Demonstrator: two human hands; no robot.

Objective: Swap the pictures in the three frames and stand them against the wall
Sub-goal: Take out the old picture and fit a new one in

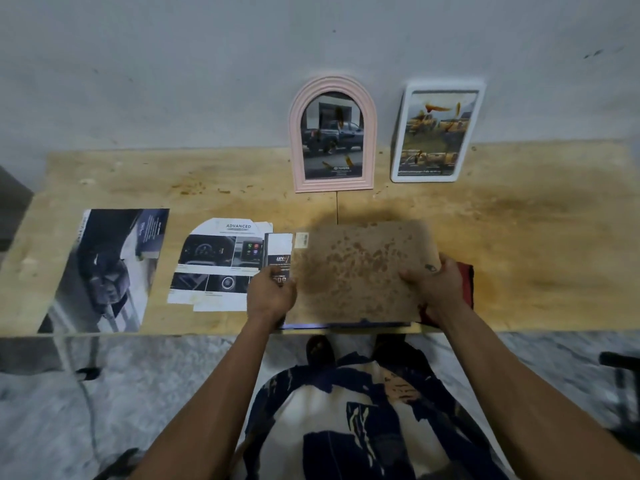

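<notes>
- The left hand and the right hand gripped the stained backing board by its side edges, probably to seat it.
- Behind the board, the pink arched frame and the white frame leaned on the wall, apparently done.

A pink arched frame with a dark truck picture and a white rectangle frame with a yellow truck picture stand far back, leaning on the wall, the white one to the right. Near the front edge lies the third frame face down, showing its spotty brown backing board. To its left lie loose pictures: an arch-topped car-dashboard page and, farther left, a dark blue car-seat page.
</notes>
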